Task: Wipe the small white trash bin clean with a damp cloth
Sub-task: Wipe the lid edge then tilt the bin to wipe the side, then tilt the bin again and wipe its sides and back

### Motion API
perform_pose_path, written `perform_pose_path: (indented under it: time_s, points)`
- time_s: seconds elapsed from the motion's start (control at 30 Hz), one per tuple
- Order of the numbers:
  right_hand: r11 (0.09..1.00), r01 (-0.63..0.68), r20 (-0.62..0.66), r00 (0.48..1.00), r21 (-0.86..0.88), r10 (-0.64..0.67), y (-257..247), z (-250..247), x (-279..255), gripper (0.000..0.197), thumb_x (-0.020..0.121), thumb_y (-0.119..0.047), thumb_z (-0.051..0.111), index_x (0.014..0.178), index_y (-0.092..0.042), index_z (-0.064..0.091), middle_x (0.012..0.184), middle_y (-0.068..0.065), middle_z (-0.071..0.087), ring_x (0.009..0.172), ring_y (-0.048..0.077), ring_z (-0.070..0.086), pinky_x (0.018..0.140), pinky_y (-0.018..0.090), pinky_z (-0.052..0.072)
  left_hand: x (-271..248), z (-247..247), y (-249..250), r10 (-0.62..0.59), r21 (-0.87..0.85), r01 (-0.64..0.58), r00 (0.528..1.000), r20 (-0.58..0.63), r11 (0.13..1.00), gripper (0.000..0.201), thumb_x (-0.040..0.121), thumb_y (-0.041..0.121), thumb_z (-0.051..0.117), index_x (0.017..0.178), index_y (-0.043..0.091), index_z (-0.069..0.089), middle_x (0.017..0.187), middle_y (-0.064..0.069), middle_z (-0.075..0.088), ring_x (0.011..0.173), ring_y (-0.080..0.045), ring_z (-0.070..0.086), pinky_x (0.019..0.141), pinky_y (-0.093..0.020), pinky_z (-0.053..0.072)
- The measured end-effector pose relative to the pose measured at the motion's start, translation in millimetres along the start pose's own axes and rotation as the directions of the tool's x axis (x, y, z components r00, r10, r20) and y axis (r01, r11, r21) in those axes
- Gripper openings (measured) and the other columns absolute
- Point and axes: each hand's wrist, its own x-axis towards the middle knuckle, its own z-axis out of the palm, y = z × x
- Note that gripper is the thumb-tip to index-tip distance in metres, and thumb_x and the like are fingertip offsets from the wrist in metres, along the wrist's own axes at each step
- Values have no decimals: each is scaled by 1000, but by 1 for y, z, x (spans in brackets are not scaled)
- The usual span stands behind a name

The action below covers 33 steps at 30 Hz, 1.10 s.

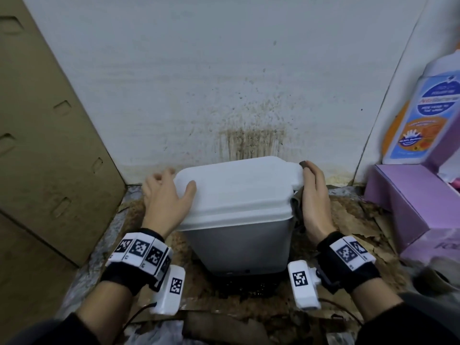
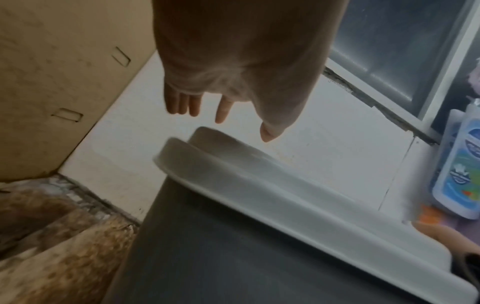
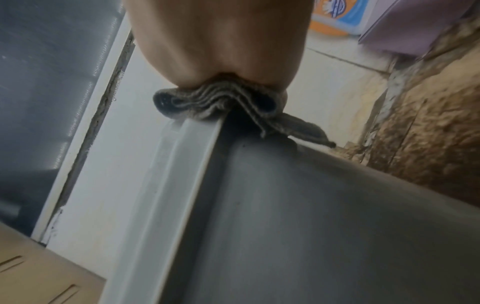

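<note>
against stained wall (image 1: 174, 83), upright bin (image 1: 239, 235); left hand (image 1: 164, 195) spread, right hand (image 1: 315, 195) pinching cloth (image 3: 221, 102).

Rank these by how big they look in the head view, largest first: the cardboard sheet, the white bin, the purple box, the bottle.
1. Cardboard sheet, cut off by the frame.
2. White bin.
3. Purple box and bottle: look alike and both are cropped at the right edge, so unranked.

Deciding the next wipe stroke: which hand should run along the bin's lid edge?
Right. The right hand already grips the cloth against the lid's right edge. The left hand holds no cloth, fingers straight, thumb on the lid, better for steadying the bin.
</note>
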Motion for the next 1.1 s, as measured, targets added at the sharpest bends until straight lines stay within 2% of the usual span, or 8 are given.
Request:
perform_pose_path:
  time_s: [0.13, 0.23, 0.4, 0.53, 0.7, 0.87, 1.0, 1.1]
  points:
    - [1000, -10, 68, 998, -28, 12, 9, -13, 5, 58, 97, -57, 60, 151, -45, 41, 156, -16, 46, 139, 10, 48, 115, 45, 44, -5, 6, -15, -148, -12, 156, 957, 250, 988, 103, 86, 81, 44, 158, 16, 8, 157, -25, 24, 140, -44, 35, 111, -54, 36]
    - [993, 8, 112, 994, -116, 5, 9, -23, 9, 65, 97, -52, 65, 155, -45, 36, 159, -9, 43, 141, 15, 46, 114, 40, 41, -6, 13, -22, -132, -99, 174, 933, 334, 980, 109, 67, 100, 36, 152, 38, 7, 141, -18, 52, 116, -42, 59, 95, -57, 52]
    - [969, -5, 168, 985, -247, 48, 10, -39, 20, 59, 91, -59, 69, 144, -46, 48, 146, -7, 54, 130, 19, 54, 110, 47, 48, -13, 24, -14, -109, -242, 184, 949, 294, 953, 101, 76, 90, 46, 155, 35, 13, 155, -6, 41, 140, -35, 41, 111, -54, 38]
    - [968, 6, 165, 986, -250, 36, 10, -43, 15, 53, 91, -57, 70, 138, -45, 52, 143, -11, 56, 131, 17, 53, 110, 47, 47, -16, 24, -13, -100, -268, 169, 963, 252, 948, 90, 84, 81, 50, 154, 35, 20, 154, -3, 44, 137, -33, 45, 107, -49, 40]
    - [971, -5, 72, 997, -237, 22, 0, -38, -16, 54, 95, -48, 69, 144, -36, 50, 139, -10, 55, 128, 13, 49, 99, 32, 40, -8, 15, -17, -37, -303, 107, 973, 228, 947, 87, 84, 83, 48, 155, 36, 28, 154, 2, 47, 137, -29, 47, 109, -53, 41]
    - [983, 2, -57, 998, -185, -13, 3, -30, -63, 62, 97, -47, 67, 152, -32, 44, 150, -9, 50, 137, 13, 44, 107, 32, 37, 7, 11, -21, 88, -348, -13, 976, 202, 938, 74, 87, 81, 45, 149, 41, 39, 146, 7, 55, 130, -19, 54, 107, -52, 45]
    - [988, 11, -72, 997, -155, -23, 16, -26, -78, 62, 100, -53, 59, 155, -36, 37, 156, -9, 46, 142, 13, 42, 116, 37, 36, 16, 19, -23, 82, -354, 2, 972, 221, 935, 71, 86, 83, 43, 145, 46, 40, 145, 1, 54, 128, -22, 55, 108, -53, 45]
    - [998, 29, -120, 992, -58, -36, 20, -26, -73, 49, 106, -45, 50, 152, -30, 44, 151, -11, 51, 138, 7, 46, 110, 26, 38, 15, 27, -20, -32, -309, 106, 971, 235, 945, 85, 83, 88, 37, 153, 42, 26, 158, -10, 37, 142, -33, 41, 115, -55, 35]
